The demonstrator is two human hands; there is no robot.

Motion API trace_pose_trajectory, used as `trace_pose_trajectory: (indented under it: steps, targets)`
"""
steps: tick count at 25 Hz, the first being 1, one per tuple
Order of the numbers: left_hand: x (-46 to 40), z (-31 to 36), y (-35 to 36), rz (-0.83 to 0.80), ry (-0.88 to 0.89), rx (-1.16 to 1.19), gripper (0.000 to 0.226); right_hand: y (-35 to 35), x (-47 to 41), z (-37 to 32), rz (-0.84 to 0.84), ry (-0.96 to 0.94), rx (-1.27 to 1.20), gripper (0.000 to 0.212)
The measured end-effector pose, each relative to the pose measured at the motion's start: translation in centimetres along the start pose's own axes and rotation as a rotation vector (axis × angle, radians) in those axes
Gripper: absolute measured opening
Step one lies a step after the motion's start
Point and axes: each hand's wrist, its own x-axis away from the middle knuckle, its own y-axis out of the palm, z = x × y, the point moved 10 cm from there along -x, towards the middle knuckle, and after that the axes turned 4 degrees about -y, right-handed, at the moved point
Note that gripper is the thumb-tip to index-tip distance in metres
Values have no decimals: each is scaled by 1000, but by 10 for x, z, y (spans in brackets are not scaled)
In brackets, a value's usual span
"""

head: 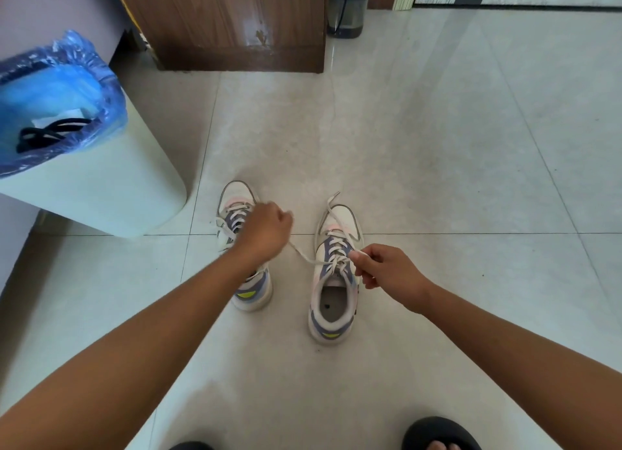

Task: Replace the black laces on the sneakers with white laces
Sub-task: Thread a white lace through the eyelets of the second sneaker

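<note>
Head view of a tiled floor (437, 146), centre frame: two white sneakers trimmed in blue and pink stand side by side, toes pointing toward the top of the frame, both threaded with white laces. At the right sneaker (335, 274), the right hand (387, 274) pinches one white lace end (358, 255) between thumb and fingertips beside the top eyelets. The left hand (266, 232), fingers curled, pulls the other end (303, 256) taut toward the left, so the lace runs in a straight line from the shoe to the fist; how the fingers hold it is hidden behind the back of the hand. That fist hovers over the left sneaker (240, 213), which the forearm partly covers. At the left of the frame, a pale bin (101, 187) lined with a blue plastic bag (50, 89) holds what appear to be the black laces (47, 134). A brown wooden cabinet (229, 21) stands at upper centre, and a dark sandalled foot (441, 434) shows at the bottom right edge.
</note>
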Motion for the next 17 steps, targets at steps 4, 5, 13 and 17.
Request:
trace_pose_trajectory:
  steps: [4, 5, 13, 17]
  targets:
    - [22, 1, 77, -390, -111, -62, 54, 13, 0, -10, -61, -27, -5, 17]
    - [19, 0, 83, -389, -127, -58, 48, 14, 0, -11, -65, -28, -10, 14]
    - [28, -23, 104, -474, -414, 292, 32, 13, 3, -3, -28, 64, -131, 14]
    - [26, -6, 109, -493, -308, 461, 26, 13, 2, 0, -27, 99, -156, 15]
